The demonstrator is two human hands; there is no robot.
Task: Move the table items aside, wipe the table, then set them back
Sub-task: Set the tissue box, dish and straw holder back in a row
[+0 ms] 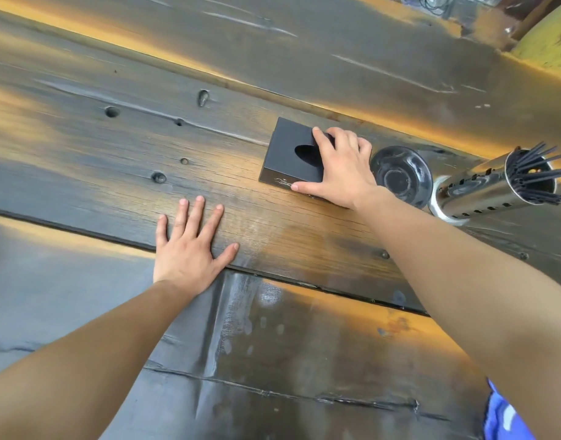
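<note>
- Left of centre in the frame, the left hand (190, 249) is laid flat on the bare table (98, 147), fingers spread apart and nothing held; it is judged to be used as a brace only.
- At centre right, the black box (288, 154) with an oval opening in its top is lying flat on the table, and the right hand (339, 173) is placed over its right end: the fingers are draped over the top face and far edge, the thumb is pressed along the near edge, so the box is clamped between thumb and fingers.
- The step in hand is judged to be the handling of this box, either its shifting aside or its setting back; which one cannot be told, since no cloth is seen.
- Just beside the right hand, further right, a small dark dish (399, 176) is seen, and near the right edge a metal holder (494, 185) filled with black sticks (539, 173).
- For the next move, a firm pinch is called for, and the dish must not be knocked.
</note>
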